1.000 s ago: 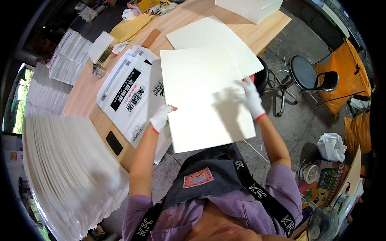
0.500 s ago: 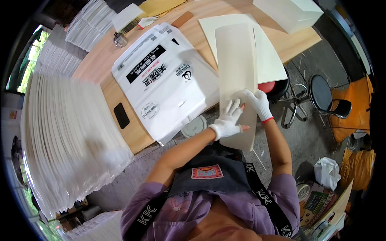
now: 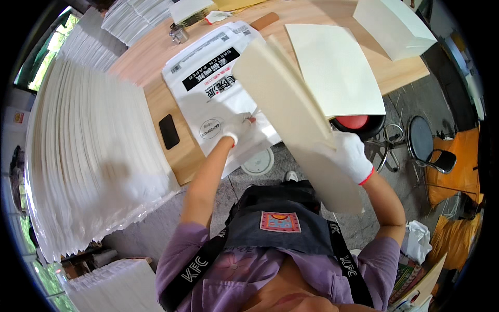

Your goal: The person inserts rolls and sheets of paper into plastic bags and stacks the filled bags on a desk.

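My right hand [image 3: 351, 156], in a white glove with a red cuff, grips a folded stack of off-white paper [image 3: 286, 104]. The stack leans to the left, its far end over a white printed plastic bag [image 3: 228, 109] on the table. My left hand [image 3: 239, 128], gloved too with a bare fingertip showing, rests at the near part of that bag, which lies on others like it. White glove against white plastic and some blur hide whether its fingers pinch the bag.
Flat off-white sheets [image 3: 338, 73] and a white paper block [image 3: 395, 28] lie on the wooden table [image 3: 156, 117]. A black phone [image 3: 169, 131] sits left of the bags, beside a tall pile of white bags [image 3: 93, 156]. Stools [image 3: 423, 138] stand at the right.
My left hand has let go of the paper and moved left onto the plastic bag. My right hand now holds the paper alone, tilted leftward over the bags. The whole view has shifted slightly.
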### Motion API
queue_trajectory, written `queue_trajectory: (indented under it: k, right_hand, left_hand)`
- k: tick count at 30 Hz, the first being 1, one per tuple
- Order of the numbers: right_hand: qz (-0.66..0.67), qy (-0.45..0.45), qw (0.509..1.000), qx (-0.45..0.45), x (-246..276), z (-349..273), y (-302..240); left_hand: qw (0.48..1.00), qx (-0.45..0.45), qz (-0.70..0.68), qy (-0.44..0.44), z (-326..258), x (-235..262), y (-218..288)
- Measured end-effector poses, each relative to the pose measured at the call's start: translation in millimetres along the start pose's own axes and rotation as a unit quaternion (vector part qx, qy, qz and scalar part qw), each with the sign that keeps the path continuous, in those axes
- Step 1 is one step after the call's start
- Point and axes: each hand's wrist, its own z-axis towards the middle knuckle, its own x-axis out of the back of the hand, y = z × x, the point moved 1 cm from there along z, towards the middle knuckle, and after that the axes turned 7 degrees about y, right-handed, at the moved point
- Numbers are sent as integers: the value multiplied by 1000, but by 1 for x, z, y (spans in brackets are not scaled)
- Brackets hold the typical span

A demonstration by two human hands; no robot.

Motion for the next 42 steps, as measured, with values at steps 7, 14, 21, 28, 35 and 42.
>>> queue_trajectory:
  k: [7,14,21,28,35,42]
  right_hand:
    - [-188,-249,950,30,-25,-6,-14]
    - [-98,-145,980,-91,44,-22,-18]
    - [-1,-65,997,-49,51,-7,-45]
    - [-159,-222,961,-36,-53,-23,10]
    - [-269,-234,934,19,0,-19,11]
    - [-112,-56,989,-76,52,-19,-30]
  left_hand:
    - [935,131,-303,129,69,77,-25]
    - [985,13,-170,39,10,32,45]
    - [987,51,-139,-60,-4,8,69]
    - [956,46,-209,199,40,16,-11]
    - [957,39,-224,182,48,12,-4]
    - [965,74,-248,32,8,3,61]
